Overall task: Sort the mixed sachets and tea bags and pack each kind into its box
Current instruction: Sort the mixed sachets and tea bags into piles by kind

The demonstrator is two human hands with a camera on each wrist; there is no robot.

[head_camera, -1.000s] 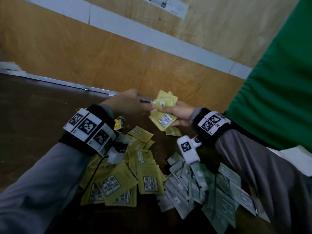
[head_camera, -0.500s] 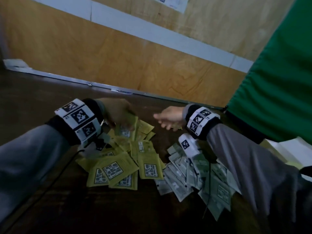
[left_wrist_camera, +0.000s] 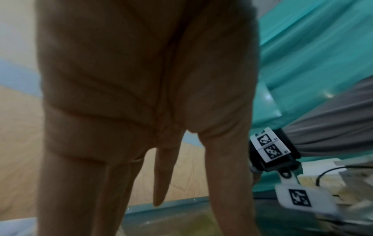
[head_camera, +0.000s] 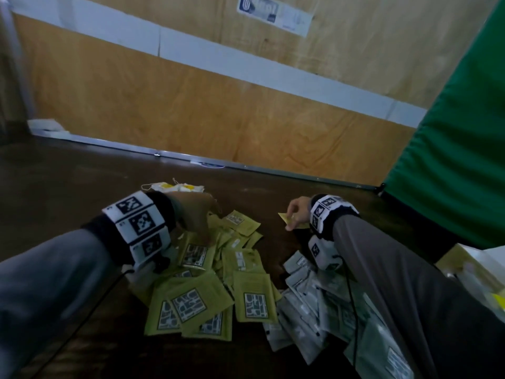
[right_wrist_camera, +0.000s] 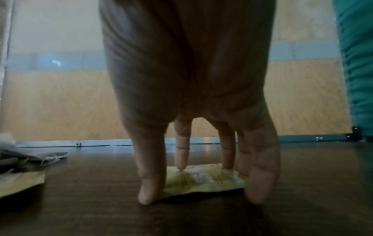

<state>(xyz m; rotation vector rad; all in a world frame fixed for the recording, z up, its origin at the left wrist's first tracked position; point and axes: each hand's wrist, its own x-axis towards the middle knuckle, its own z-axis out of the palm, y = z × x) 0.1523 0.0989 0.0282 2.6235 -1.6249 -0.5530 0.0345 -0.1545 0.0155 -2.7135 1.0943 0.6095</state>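
Yellow sachet (right_wrist_camera: 203, 180) lies flat on the dark wooden table (right_wrist_camera: 80, 215) beneath my right hand (head_camera: 296, 216), whose straight fingertips (right_wrist_camera: 146, 194) press around it; my left hand (head_camera: 195, 217), fingers straight and unclenched, reaches into the olive sachet pile (head_camera: 218, 285).

table (right_wrist_camera: 101, 199): dark glossy wood | wall (head_camera: 191, 110): matt plywood | curtain (head_camera: 464, 132): green cloth

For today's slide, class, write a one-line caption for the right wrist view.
Right hand with fingertips straddling a yellow sachet lying flat on the dark wooden table.
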